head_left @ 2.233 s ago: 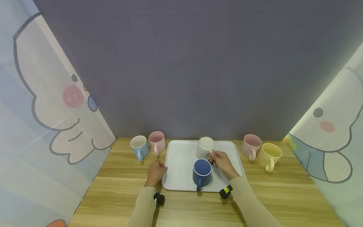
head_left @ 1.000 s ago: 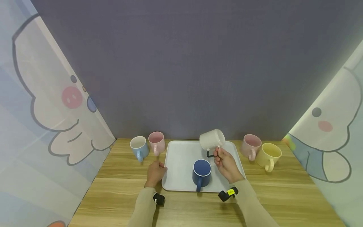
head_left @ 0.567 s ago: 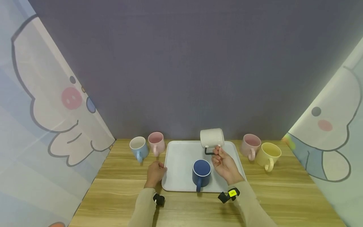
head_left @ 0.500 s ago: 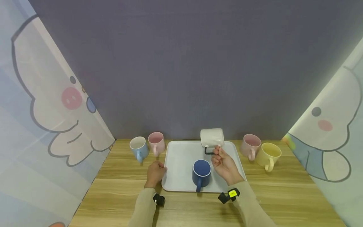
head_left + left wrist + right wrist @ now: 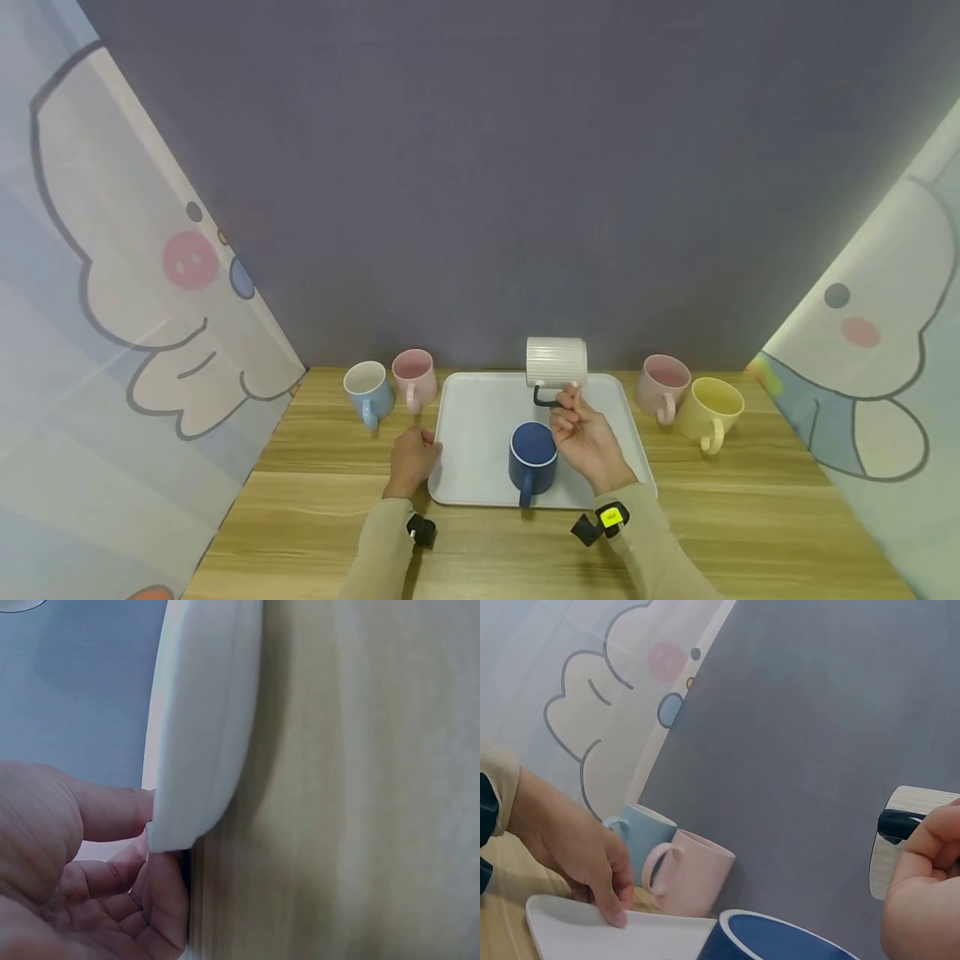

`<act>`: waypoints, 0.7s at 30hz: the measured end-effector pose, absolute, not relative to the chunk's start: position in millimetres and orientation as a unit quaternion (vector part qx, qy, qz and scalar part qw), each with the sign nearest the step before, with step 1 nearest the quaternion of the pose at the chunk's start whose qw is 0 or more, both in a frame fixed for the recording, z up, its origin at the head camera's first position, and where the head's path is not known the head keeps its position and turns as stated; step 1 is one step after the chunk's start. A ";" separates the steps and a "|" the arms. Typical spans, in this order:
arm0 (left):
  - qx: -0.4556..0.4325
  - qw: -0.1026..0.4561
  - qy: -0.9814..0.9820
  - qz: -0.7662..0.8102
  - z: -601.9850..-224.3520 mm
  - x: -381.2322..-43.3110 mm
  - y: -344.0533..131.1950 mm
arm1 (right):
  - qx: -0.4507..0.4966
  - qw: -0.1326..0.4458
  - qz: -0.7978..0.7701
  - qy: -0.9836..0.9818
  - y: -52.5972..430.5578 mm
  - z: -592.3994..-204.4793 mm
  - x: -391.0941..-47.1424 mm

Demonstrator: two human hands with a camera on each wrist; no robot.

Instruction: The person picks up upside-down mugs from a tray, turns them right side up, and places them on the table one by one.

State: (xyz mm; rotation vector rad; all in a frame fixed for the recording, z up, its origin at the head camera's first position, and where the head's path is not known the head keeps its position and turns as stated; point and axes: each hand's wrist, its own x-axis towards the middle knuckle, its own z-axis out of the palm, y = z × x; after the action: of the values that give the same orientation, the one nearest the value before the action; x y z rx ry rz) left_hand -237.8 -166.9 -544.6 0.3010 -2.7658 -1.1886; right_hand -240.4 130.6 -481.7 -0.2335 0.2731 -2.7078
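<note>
In the head view my right hand (image 5: 588, 442) holds a ribbed white mug (image 5: 557, 360) by its black handle (image 5: 545, 397). The mug lies sideways in the air over the far part of a white tray (image 5: 476, 429). At the right edge of the right wrist view, curled fingers (image 5: 934, 855) wrap the dark handle. My left hand (image 5: 412, 460) pinches the tray's left rim; the left wrist view has the thumb (image 5: 116, 814) over the rim and fingers beneath. A dark blue mug (image 5: 532, 462) stands on the tray, just left of my right hand, handle toward me.
Left of the tray stand a light blue mug (image 5: 368, 392) and a pink mug (image 5: 415, 379). To its right are another pink mug (image 5: 663, 387) and a yellow mug (image 5: 711, 408). A grey panel (image 5: 480, 183) rises behind the wooden table (image 5: 300, 517).
My right hand has lifted the white mug from upside down on the tray and turned it onto its side. Lately it has shifted slightly left. The left hand keeps its place.
</note>
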 end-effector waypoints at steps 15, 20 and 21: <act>0.098 0.118 -0.897 -0.414 -535.5 -237.0 -153.9 | -0.134 0.226 -0.963 0.059 122.8 -476.1 -235.7; 0.029 0.103 -0.846 -0.523 -514.4 -234.3 -132.7 | -0.125 0.231 -0.963 0.061 119.9 -473.7 -233.5; 0.015 0.077 -0.822 -0.563 -510.2 -234.3 -128.3 | -0.124 0.230 -0.963 0.064 119.3 -473.4 -233.1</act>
State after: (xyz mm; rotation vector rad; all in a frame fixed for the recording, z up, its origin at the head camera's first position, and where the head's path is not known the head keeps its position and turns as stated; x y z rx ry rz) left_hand -234.3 -128.3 -510.2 0.0452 -2.4643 -1.6881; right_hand -233.1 119.3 -473.4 -0.3423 0.1755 -2.6488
